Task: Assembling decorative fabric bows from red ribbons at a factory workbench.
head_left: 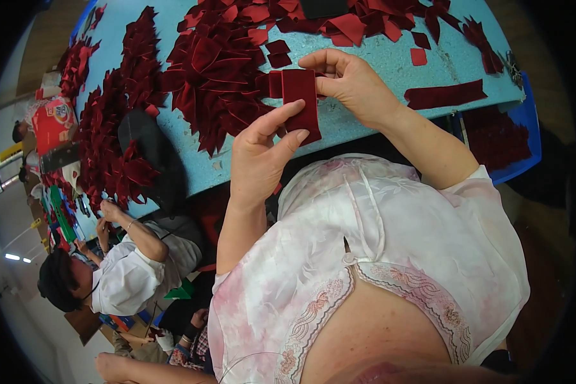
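Observation:
A dark red velvet strip (299, 96) is held upright between my two hands, above the near edge of the table. My left hand (260, 153) pinches its lower part, fingers on the front and thumb near the bottom end. At the strip's upper right edge, my right hand (358, 89) is closed, with the thumb against the side and the index finger curved over the top corner. Part of its grip is hidden behind the cloth. Just left of the strip's top, another small red velvet piece (275, 83) shows, partly covered.
On the light blue table (377, 70) lies a large heap of folded red velvet pieces (214, 70). A flat velvet strip (445, 95) rests at right. Below the right edge stands a blue bin (536, 121) with red material. At left, a co-worker (134, 269) handles similar pieces.

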